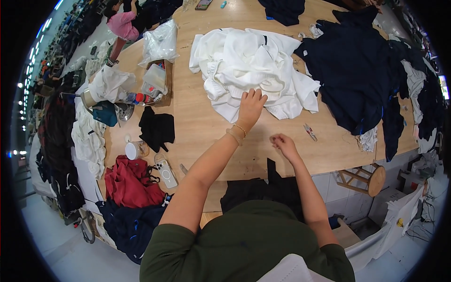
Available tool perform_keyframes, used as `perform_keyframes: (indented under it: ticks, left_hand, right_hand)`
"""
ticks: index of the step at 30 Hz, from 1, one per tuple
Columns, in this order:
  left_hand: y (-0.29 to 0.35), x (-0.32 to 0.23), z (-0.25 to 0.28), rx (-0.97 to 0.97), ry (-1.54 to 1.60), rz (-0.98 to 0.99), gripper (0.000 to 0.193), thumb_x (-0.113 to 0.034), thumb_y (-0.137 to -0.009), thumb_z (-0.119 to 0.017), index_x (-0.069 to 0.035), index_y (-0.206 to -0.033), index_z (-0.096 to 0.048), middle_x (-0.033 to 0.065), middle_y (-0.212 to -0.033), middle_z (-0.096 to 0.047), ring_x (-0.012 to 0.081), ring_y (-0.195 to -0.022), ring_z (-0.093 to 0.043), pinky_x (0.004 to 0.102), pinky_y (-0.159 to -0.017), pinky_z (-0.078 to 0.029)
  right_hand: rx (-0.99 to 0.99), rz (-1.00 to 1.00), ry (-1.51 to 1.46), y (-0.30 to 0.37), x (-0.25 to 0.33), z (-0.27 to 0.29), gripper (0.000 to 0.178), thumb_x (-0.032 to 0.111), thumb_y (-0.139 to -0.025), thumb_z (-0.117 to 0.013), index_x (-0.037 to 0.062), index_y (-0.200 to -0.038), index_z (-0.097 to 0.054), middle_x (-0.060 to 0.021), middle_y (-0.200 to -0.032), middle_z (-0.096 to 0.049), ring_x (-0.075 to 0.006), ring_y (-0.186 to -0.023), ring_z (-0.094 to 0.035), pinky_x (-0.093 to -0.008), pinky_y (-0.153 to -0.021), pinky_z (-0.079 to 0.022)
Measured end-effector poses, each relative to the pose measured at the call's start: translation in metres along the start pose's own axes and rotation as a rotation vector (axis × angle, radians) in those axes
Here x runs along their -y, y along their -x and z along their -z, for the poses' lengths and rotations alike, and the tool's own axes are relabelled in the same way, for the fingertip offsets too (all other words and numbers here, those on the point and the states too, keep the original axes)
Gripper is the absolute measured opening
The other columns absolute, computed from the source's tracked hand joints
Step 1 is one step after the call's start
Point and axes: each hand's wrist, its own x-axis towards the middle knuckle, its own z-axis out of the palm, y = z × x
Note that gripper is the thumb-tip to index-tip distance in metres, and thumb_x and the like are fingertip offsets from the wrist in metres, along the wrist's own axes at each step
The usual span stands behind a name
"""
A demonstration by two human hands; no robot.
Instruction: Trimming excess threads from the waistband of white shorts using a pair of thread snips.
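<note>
A heaped white garment (249, 61) lies in the middle of the wooden table. At its near edge my left hand (252, 105) rests with bent fingers closed on the cloth; the fingertips are partly hidden. My right hand (285, 145) hovers over bare wood, nearer to me and a little to the right. Its fingers are curled in toward the thumb, and anything between them is too small to make out. Small thread snips (310, 132) with red on them lie to the right of that hand.
Dark navy garments (347, 70) cover the table's right side. On the left are a brown box (164, 84) of supplies, black cloth (156, 129), a lidded jar (134, 150), a phone (166, 174) and a red bag (131, 181). A wooden stool (376, 181) stands below the right edge.
</note>
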Motion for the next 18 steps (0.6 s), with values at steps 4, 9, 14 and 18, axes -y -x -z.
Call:
perform_keyframes:
  ticks: [4, 9, 14, 18]
  left_hand:
    - [0.014, 0.005, 0.002, 0.003, 0.108, 0.028, 0.015, -0.005, -0.073, -0.059, -0.010, -0.088, -0.059, 0.0056, -0.085, -0.049, 0.0238, -0.083, -0.049, 0.0362, -0.072, -0.038]
    - [0.026, 0.004, 0.019, -0.008, 0.347, 0.123, 0.018, -0.004, -0.075, -0.061, -0.010, -0.093, -0.060, 0.0068, -0.089, -0.052, 0.0242, -0.089, -0.051, 0.0364, -0.078, -0.040]
    - [0.031, 0.055, 0.050, -0.339, 0.323, 0.667, 0.025, -0.004, -0.079, -0.061, -0.002, -0.103, -0.058, 0.0147, -0.100, -0.052, 0.0318, -0.096, -0.050, 0.0413, -0.085, -0.042]
    - [0.006, 0.096, 0.058, -0.350, 0.326, 0.790, 0.031, -0.010, -0.079, -0.063, -0.001, -0.108, -0.056, 0.0163, -0.106, -0.051, 0.0341, -0.101, -0.049, 0.0419, -0.086, -0.042]
  right_hand:
    - [-0.168, 0.160, 0.016, -0.040, 0.065, -0.007, 0.020, 0.016, -0.090, -0.056, -0.0023, -0.094, -0.063, -0.0093, -0.076, -0.065, -0.0156, -0.066, -0.062, -0.0281, -0.061, -0.048]
    - [-0.375, 0.220, 0.106, -0.073, 0.110, 0.002, 0.021, 0.017, -0.090, -0.057, -0.0042, -0.091, -0.060, -0.0132, -0.073, -0.064, -0.0195, -0.064, -0.062, -0.0311, -0.060, -0.047]
    - [-0.680, 0.379, 0.314, -0.072, 0.146, 0.003, 0.014, 0.012, -0.086, -0.060, -0.0010, -0.091, -0.056, -0.0133, -0.081, -0.057, -0.0251, -0.068, -0.058, -0.0328, -0.065, -0.045]
    - [-0.936, 0.686, 0.527, -0.091, 0.162, 0.004, 0.021, 0.009, -0.081, -0.062, 0.0003, -0.098, -0.054, -0.0139, -0.091, -0.055, -0.0301, -0.073, -0.059, -0.0382, -0.069, -0.047]
